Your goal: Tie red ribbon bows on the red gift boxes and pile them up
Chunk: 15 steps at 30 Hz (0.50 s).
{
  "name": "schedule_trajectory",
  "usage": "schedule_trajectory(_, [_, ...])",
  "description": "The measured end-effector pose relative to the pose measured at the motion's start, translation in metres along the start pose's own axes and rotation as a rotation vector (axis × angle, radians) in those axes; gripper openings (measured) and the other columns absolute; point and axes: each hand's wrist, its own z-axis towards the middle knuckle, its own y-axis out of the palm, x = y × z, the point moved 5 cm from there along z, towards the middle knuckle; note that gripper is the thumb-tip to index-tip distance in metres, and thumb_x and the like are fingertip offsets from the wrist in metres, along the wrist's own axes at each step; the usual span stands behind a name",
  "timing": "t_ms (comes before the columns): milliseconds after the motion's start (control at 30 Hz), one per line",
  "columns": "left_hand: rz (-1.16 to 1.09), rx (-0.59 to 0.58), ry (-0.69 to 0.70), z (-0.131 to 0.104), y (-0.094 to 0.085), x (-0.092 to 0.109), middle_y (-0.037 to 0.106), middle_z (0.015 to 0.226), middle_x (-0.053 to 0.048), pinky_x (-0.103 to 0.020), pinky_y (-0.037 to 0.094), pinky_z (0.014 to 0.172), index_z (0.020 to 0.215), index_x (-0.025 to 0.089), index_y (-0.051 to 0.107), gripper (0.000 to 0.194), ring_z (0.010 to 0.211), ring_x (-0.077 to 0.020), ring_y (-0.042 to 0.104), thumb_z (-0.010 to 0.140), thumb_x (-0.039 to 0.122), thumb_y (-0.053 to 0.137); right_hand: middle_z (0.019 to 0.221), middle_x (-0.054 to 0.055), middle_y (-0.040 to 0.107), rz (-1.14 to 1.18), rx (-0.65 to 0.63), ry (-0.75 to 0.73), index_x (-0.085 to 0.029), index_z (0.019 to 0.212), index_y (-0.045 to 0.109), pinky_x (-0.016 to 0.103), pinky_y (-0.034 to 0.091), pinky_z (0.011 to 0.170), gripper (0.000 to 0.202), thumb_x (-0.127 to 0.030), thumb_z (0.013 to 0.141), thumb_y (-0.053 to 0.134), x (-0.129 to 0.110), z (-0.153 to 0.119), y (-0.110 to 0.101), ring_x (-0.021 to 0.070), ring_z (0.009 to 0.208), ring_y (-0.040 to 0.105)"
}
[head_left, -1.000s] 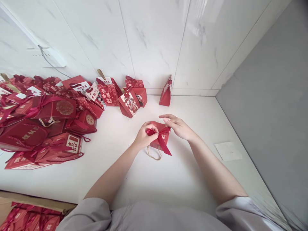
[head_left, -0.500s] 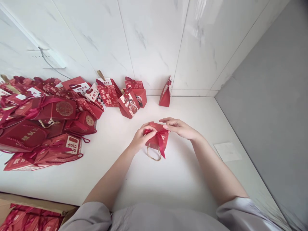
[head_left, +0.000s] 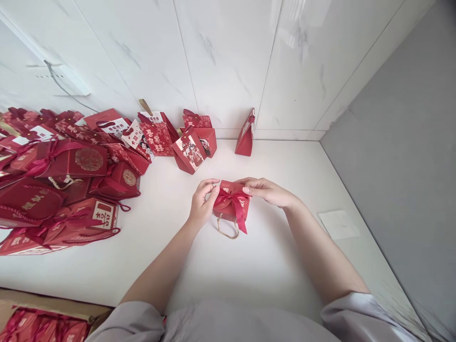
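A small red gift box [head_left: 231, 214] with gold print stands on the white table before me. Across its top runs a dark red satin ribbon bow [head_left: 235, 199], one tail hanging down the near side. A twisted gold cord handle [head_left: 228, 234] droops from the front onto the table. My left hand [head_left: 204, 202] is at the box's left edge, thumb near the bow's left loop and fingers partly around the corner. On the other side my right hand [head_left: 265, 191] has its thumb on the bow's right end, with fingers curled behind the box, partly hidden.
Piled red gift boxes [head_left: 64, 194] fill the left of the table. Several triangular gift boxes [head_left: 190, 152] line the tiled wall, one upright box [head_left: 245, 137] apart. A white paper [head_left: 338, 224] lies right. At lower left, a cardboard carton [head_left: 53, 301] holds more boxes.
My left hand has moved left, from the middle of the bow to the box's left edge, uncovering the bow's knot. My right hand has barely moved. The view has shifted slightly.
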Motion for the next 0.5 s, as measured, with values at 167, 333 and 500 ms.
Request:
schedule_trajectory(167, [0.126,0.062,-0.083,-0.007,-0.004,0.014,0.027,0.06,0.004,-0.025,0.028,0.054,0.062,0.019,0.028,0.044,0.056,-0.01,0.029,0.094,0.039,0.049,0.138,0.004,0.058,0.013,0.002,-0.007,-0.023,0.106,0.074,0.039,0.041,0.105,0.035,-0.049,0.093,0.055,0.0,0.0,-0.001,0.026,0.125,0.053])
schedule_trajectory(333, [0.024,0.006,-0.117,-0.006,-0.003,0.016,0.027,0.059,0.004,-0.025,0.023,0.053,0.064,0.019,0.032,0.042,0.057,-0.0096,0.026,0.093,0.042,0.051,0.137,0.004,0.059,0.022,-0.009,-0.022,-0.024,0.107,0.074,0.039,0.041,0.104,0.034,-0.049,0.093,0.054,0.001,0.003,0.001,0.0257,0.123,0.055])
schedule_trajectory(500, [-0.055,-0.038,-0.15,-0.002,0.002,0.009,0.025,0.06,0.004,-0.025,0.022,0.052,0.062,0.019,0.027,0.046,0.057,-0.0093,0.026,0.091,0.044,0.052,0.136,0.005,0.06,0.035,0.024,-0.01,-0.02,0.086,0.073,0.039,0.04,0.103,0.035,-0.05,0.09,0.057,0.004,0.004,0.001,0.0251,0.116,0.058])
